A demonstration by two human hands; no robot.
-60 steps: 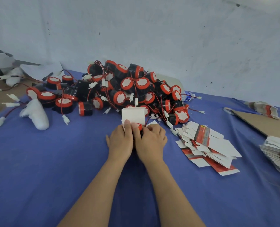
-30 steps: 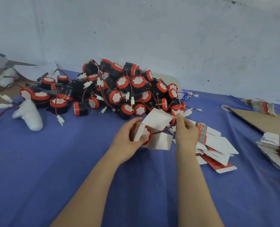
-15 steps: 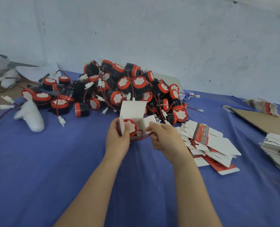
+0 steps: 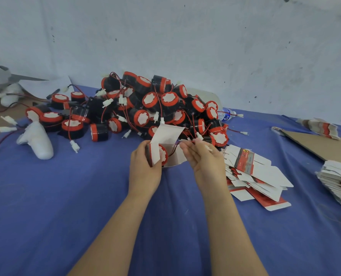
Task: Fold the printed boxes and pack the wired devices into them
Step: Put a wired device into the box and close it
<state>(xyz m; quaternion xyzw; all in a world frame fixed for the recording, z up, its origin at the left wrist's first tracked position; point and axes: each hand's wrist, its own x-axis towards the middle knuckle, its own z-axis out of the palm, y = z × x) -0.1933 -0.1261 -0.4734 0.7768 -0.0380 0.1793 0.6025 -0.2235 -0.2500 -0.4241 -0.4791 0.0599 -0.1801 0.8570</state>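
The blue cloth [image 4: 66,216] covers the whole table, and the big heap of red-and-black wired devices [image 4: 155,104] sits at the back of it against the wall, just as it did half a second ago. The slumped stack of flat box blanks [image 4: 259,172] lies just beside the right hand, with a second stack [image 4: 339,176] and a cardboard sheet [image 4: 315,144] further right. A white foam lump [image 4: 39,140] lies well off to the left.

The left hand [image 4: 143,170] still grips the half-folded box [image 4: 166,134] near the middle of the table, just in front of the heap. Its fingers are curled round the side and its top flap stands up. One device [image 4: 162,154] sits in the box's mouth, red rim showing.

The right hand [image 4: 205,158] has changed. It was knuckles-up at the opening. Now its fingers reach out longer and pinch the wire [image 4: 174,150] trailing from the device, the white connector [image 4: 207,148] lying across them.
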